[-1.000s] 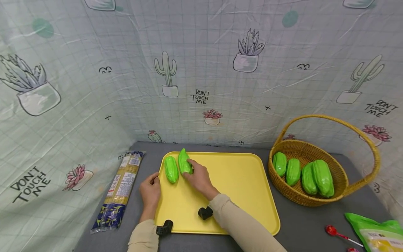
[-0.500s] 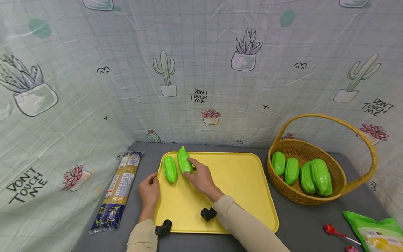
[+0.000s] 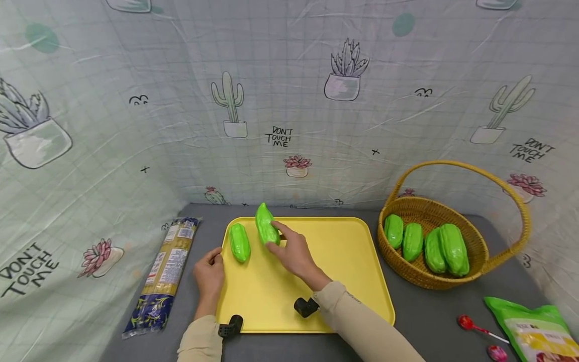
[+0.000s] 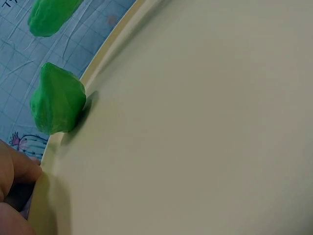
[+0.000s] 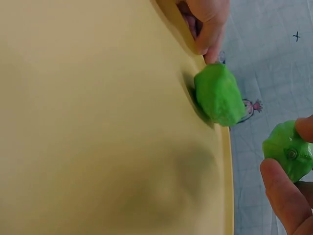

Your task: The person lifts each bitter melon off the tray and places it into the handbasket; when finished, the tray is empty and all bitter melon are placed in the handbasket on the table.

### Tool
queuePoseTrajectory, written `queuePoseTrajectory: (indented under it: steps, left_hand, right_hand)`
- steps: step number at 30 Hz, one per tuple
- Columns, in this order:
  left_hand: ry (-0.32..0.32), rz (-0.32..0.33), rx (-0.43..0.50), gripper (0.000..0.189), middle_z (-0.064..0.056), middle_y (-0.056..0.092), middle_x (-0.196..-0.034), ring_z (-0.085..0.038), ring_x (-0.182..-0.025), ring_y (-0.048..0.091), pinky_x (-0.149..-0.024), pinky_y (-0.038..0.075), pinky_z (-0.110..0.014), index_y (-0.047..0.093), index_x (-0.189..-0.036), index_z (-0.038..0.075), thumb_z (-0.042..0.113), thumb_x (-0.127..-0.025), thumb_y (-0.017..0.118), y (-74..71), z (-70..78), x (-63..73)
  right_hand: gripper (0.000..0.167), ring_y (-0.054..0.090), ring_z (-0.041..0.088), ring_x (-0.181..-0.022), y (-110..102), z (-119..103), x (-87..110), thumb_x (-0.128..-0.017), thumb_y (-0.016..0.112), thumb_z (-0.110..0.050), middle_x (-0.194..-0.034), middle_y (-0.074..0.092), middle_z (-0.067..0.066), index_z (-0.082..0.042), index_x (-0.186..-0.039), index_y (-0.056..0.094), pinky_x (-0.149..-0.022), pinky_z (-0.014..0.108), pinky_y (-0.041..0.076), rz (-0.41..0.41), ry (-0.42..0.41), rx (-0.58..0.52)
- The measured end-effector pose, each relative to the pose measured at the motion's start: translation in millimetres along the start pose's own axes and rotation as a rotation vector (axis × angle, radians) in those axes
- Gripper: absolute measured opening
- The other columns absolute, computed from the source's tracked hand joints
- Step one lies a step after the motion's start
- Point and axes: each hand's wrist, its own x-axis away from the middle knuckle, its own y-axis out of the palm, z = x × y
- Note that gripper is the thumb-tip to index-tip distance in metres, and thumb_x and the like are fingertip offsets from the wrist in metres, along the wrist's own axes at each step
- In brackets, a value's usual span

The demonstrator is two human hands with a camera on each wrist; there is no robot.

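Observation:
My right hand (image 3: pixel 295 253) pinches a green, ridged, gourd-like vegetable (image 3: pixel 266 223) between thumb and fingers, over the back left of a yellow tray (image 3: pixel 325 271). In the right wrist view this held gourd (image 5: pixel 288 151) shows its stem end and hangs above the tray, its shadow below. A second green gourd (image 3: pixel 239 243) lies on the tray near the left rim, also visible in the left wrist view as a green gourd (image 4: pixel 57 99). My left hand (image 3: pixel 209 275) grips the tray's left rim, fingers curled at the edge.
At the right stands a wicker basket (image 3: pixel 431 283) with a tall handle, holding several green gourds (image 3: pixel 454 249). A pasta packet (image 3: pixel 165 276) lies left of the tray. Lollipops (image 3: pixel 465 322) and a green bag (image 3: pixel 534 329) are at front right. A printed cloth (image 3: pixel 289 75) hangs behind.
My right hand has raised the gourd off the tray, and its far tip now reaches past the back rim. The left hand stays at the tray's rim. The head view has shifted slightly.

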Motion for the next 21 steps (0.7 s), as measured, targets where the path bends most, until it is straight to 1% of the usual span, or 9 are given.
queuePoseTrajectory:
  steps: [5,9,11,13,15,17,18,19,21]
  left_hand:
    - [-0.002,0.0,-0.01,0.028,-0.028,0.071,-0.12,-0.04,-0.109,0.069,-0.069,0.04,-0.006,0.073,-0.122,-0.004,0.003,-0.102,0.053,-0.6,0.5,0.1]
    - [-0.005,-0.011,-0.006,0.029,-0.028,0.071,-0.121,-0.04,-0.11,0.069,-0.069,0.04,-0.006,0.072,-0.122,-0.004,0.003,-0.103,0.053,-1.0,1.7,0.4]
    - [-0.007,-0.014,-0.008,0.029,-0.028,0.071,-0.12,-0.039,-0.109,0.069,-0.07,0.042,-0.008,0.072,-0.122,-0.004,0.003,-0.102,0.053,-0.9,2.3,0.7]
    - [-0.009,-0.016,-0.012,0.029,-0.028,0.071,-0.12,-0.039,-0.108,0.069,-0.074,0.048,-0.015,0.072,-0.122,-0.004,0.003,-0.102,0.053,-0.5,2.7,1.3]
    - [-0.007,-0.013,-0.02,0.029,-0.028,0.071,-0.12,-0.04,-0.108,0.069,-0.079,0.054,-0.026,0.072,-0.122,-0.004,0.003,-0.103,0.052,-0.2,2.9,1.6]
    - [-0.005,-0.006,-0.021,0.029,-0.028,0.071,-0.119,-0.04,-0.107,0.069,-0.083,0.056,-0.038,0.072,-0.122,-0.005,0.003,-0.102,0.052,0.1,2.7,1.8]
    - [-0.005,-0.005,-0.021,0.029,-0.029,0.071,-0.119,-0.04,-0.107,0.069,-0.084,0.056,-0.041,0.072,-0.122,-0.005,0.003,-0.103,0.052,0.1,2.5,1.8]
    - [-0.005,-0.002,-0.023,0.029,-0.028,0.071,-0.119,-0.04,-0.106,0.069,-0.084,0.056,-0.043,0.072,-0.122,-0.005,0.003,-0.103,0.052,0.2,2.3,1.7]
    - [-0.008,-0.001,-0.026,0.03,-0.029,0.071,-0.119,-0.04,-0.105,0.069,-0.082,0.056,-0.039,0.072,-0.122,-0.005,0.003,-0.103,0.051,0.2,2.1,1.6]
  right_hand:
    - [0.057,0.067,0.037,-0.118,-9,4,5.3,-0.096,0.071,-0.021,-0.135,0.065,0.02,-0.014,-0.15,0.053,-0.078,0.037,0.06,0.01,-0.003,-0.013]
    - [0.057,0.067,0.037,-0.118,-16,9,9.1,-0.096,0.071,-0.021,-0.134,0.065,0.021,-0.013,-0.15,0.053,-0.076,0.036,0.059,0.019,0.004,-0.02]
    - [0.057,0.066,0.037,-0.118,-20,11,11.5,-0.096,0.071,-0.02,-0.133,0.066,0.022,-0.013,-0.15,0.053,-0.074,0.034,0.058,0.028,0.005,-0.022]
    - [0.057,0.066,0.037,-0.118,-23,13,14.3,-0.096,0.071,-0.02,-0.132,0.066,0.022,-0.013,-0.15,0.053,-0.072,0.033,0.057,0.041,0.004,-0.023]
    - [0.057,0.066,0.037,-0.118,-27,16,17.2,-0.096,0.072,-0.02,-0.132,0.067,0.022,-0.014,-0.149,0.053,-0.071,0.031,0.056,0.052,0.003,-0.022]
    - [0.057,0.066,0.036,-0.117,-30,18,20.1,-0.095,0.072,-0.019,-0.131,0.067,0.021,-0.014,-0.149,0.053,-0.071,0.031,0.056,0.064,-0.001,-0.031]
    - [0.057,0.067,0.036,-0.117,-32,19,21.6,-0.095,0.073,-0.019,-0.131,0.067,0.021,-0.014,-0.149,0.054,-0.071,0.03,0.056,0.071,-0.003,-0.035]
    - [0.058,0.067,0.035,-0.117,-34,20,23.1,-0.095,0.073,-0.019,-0.132,0.067,0.02,-0.014,-0.149,0.054,-0.071,0.03,0.056,0.077,-0.004,-0.038]
    - [0.058,0.067,0.034,-0.116,-37,21,26.2,-0.095,0.074,-0.019,-0.132,0.067,0.019,-0.014,-0.149,0.054,-0.071,0.03,0.057,0.087,-0.003,-0.046]
